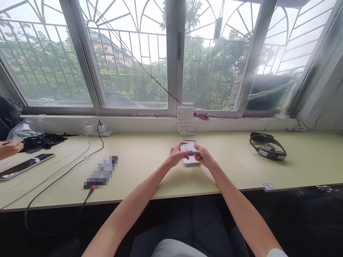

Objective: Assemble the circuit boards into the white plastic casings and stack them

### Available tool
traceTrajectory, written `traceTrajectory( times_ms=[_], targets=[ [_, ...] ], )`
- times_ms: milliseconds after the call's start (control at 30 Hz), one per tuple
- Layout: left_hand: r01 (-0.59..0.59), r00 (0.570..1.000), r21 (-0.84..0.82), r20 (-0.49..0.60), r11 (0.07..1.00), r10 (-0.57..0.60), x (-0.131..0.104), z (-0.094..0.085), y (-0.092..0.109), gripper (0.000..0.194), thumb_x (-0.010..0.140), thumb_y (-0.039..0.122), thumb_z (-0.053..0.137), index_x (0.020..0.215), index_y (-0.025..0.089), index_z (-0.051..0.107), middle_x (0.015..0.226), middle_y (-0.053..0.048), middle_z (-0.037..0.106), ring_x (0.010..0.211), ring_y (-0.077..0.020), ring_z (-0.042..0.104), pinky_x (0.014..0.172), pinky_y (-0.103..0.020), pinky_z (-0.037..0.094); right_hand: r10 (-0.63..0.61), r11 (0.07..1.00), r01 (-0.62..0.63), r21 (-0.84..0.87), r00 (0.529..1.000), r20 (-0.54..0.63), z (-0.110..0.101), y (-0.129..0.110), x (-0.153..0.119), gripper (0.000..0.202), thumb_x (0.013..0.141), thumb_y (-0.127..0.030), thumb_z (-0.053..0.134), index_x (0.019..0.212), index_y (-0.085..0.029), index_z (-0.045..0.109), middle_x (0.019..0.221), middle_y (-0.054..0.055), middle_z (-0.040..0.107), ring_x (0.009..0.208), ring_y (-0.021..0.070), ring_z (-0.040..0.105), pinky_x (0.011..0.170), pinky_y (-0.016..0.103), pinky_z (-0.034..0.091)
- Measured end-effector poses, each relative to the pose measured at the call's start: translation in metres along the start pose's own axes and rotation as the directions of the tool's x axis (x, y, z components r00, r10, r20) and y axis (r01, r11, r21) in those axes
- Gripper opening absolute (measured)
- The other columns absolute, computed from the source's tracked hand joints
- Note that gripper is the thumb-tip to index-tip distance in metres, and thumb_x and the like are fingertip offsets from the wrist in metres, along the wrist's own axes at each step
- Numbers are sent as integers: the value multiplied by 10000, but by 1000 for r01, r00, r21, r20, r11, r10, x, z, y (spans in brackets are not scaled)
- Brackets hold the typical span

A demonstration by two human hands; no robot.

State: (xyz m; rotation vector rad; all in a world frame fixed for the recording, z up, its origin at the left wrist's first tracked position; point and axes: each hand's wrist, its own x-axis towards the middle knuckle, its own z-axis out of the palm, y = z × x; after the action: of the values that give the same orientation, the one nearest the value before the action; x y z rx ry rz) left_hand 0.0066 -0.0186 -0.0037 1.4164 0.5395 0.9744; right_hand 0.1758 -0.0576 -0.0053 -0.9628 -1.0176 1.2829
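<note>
My left hand [177, 155] and my right hand [204, 155] hold a small flat white-and-grey object [189, 147] between them, over the middle of the table. Fingers of both hands are closed on its two sides. Beneath it, a white flat item [191, 160] lies on the table, partly covered by the hands. Dark-edged flat pieces show just behind and to the left of the held object; the hands hide most of them. What the held object is cannot be made out.
Behind the hands, a white perforated block [185, 120] stands against the sill. A black headset [268, 146] lies right. On the left are a phone [26, 166], a blurred device [101, 172], cables, black strips [43, 142] and another person's hand [10, 149]. The table's front edge [187, 195] is near.
</note>
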Motion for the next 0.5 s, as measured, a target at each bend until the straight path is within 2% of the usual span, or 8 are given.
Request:
traceTrajectory(
  times_ms=[167,400,500],
  targets=[
    [-16,1000,-8,6,1000,16,0,0,0,681,605,340,908,1155,186,537,968,-57,642,759,-145,630,608,-279,526,5,1000,-5,23,1000,1,1,-1,-1,316,863,-434,632,726,-202,465,512,-79,311,400,47,238,336,177,212],
    [-1,999,-6,47,1000,1,-2,1,4,671,602,331,908,1149,181,550,963,-52,640,702,-119,615,611,-282,524,14,998,-14,65,1000,6,1,-3,-3,385,879,-566,584,823,-187,544,533,-50,430,388,51,283,325,184,227],
    [5,998,3,70,1000,-5,-2,1,4,672,593,335,912,1141,180,554,955,-55,643,703,-126,623,603,-278,516,25,999,-25,39,1000,-16,1,-4,-3,357,873,-541,595,827,-192,539,530,-47,459,369,52,285,321,192,246]
  ],
)
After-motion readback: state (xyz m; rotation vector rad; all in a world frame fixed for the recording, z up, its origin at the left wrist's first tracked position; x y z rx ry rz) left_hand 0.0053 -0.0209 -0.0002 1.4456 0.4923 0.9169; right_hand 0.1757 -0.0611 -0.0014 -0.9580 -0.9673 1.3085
